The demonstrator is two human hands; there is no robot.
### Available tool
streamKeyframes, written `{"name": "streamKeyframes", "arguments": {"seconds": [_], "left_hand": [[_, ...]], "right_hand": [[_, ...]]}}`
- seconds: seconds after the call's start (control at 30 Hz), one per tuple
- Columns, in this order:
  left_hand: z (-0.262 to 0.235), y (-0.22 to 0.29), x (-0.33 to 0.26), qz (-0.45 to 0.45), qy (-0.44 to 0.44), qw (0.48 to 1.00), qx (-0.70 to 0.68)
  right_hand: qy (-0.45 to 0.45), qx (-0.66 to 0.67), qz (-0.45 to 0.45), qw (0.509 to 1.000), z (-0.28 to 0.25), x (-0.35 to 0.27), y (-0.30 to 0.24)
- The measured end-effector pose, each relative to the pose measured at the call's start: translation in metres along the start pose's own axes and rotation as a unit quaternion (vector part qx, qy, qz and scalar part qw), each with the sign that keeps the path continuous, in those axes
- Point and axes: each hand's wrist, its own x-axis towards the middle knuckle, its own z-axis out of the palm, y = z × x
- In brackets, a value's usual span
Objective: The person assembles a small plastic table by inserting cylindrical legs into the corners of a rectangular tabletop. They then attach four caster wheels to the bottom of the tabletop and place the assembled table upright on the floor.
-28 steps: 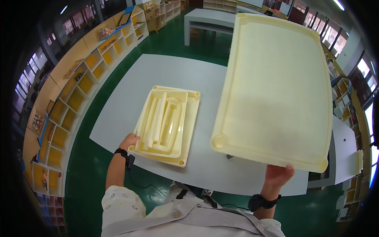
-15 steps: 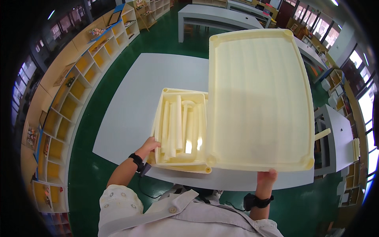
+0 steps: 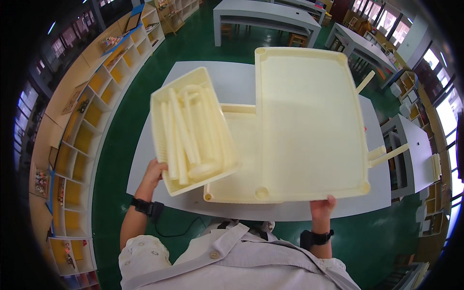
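My left hand (image 3: 155, 172) is closed on the near left rim of a cream plastic bin (image 3: 158, 121), tilted and raised over the table's left part. Several cream tubes (image 3: 180, 135) lie inside it, along with a piece that has a curved end. My right hand (image 3: 323, 207) grips the near edge of a large cream plastic panel (image 3: 309, 125) with a raised rim and round corner sockets; its fingers are mostly hidden beneath. Partly covered by both, another cream shelf panel (image 3: 237, 186) lies on the grey-white table (image 3: 193, 209).
Cream poles (image 3: 389, 155) stick out past the large panel's right side. Low shelving (image 3: 72, 179) curves along the left. Grey tables (image 3: 266, 17) stand farther back, and another table (image 3: 411, 145) is at the right. A black cable (image 3: 181, 234) hangs near my left wrist.
The bin with the tubes has been lifted and swung left by my left hand, uncovering the panel beneath. My right hand's large panel has shifted slightly left, showing more of the poles.
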Motion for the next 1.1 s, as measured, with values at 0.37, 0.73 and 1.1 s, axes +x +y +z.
{"name": "streamKeyframes", "arguments": {"seconds": [0.37,0.73,1.1], "left_hand": [[-0.101,-0.021,-0.068,-0.019,0.155,0.987,0.048],[-0.090,-0.044,-0.079,-0.077,0.144,0.986,-0.040],[-0.074,-0.045,-0.055,-0.074,0.088,0.992,-0.057]], "right_hand": [[0.104,0.082,0.222,0.966,-0.010,0.002,0.143],[0.087,0.079,0.275,0.954,0.004,-0.009,0.158],[0.066,0.073,0.295,0.950,-0.001,-0.029,0.183]]}}
